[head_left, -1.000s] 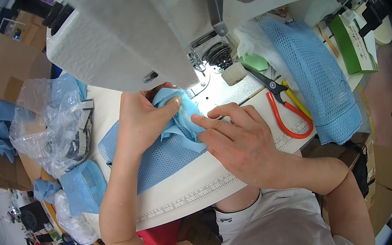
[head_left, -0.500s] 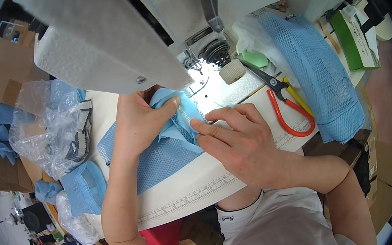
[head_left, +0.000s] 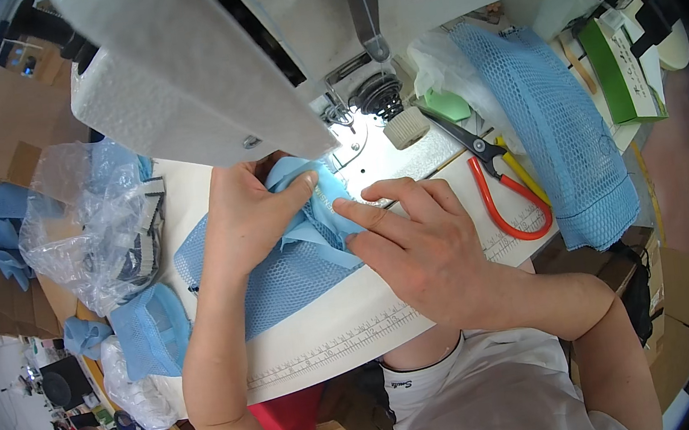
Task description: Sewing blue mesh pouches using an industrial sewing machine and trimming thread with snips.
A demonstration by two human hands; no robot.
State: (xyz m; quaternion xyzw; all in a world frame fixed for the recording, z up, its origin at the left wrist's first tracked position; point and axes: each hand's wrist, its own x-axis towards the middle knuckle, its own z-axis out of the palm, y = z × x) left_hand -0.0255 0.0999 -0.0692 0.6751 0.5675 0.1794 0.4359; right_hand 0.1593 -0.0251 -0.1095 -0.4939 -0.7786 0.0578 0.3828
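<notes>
A piece of light blue fabric (head_left: 326,190) with a mesh part (head_left: 297,285) lies bunched below the sewing machine's needle area (head_left: 341,116). My left hand (head_left: 246,218) pinches the folded blue band between thumb and fingers; some of those fingertips are hidden behind the cloth and the machine head. From the other side, my right hand (head_left: 426,248) rests its index fingertip on the band, its thumb lower at the cloth's edge and the other fingers spread. A pale strip runs along the band between both hands.
Red-handled scissors (head_left: 493,162) lie right of my right hand, beside a rolled blue mesh piece (head_left: 553,129) and a green box (head_left: 619,69). Clear plastic bags (head_left: 87,221) and another blue mesh piece (head_left: 150,329) sit left. A printed ruler (head_left: 335,349) follows the table's front edge.
My right index finger and thumb have spread apart, and the index fingertip has shifted slightly up along the band. My left hand keeps its pinch; the whole view has shifted slightly.
</notes>
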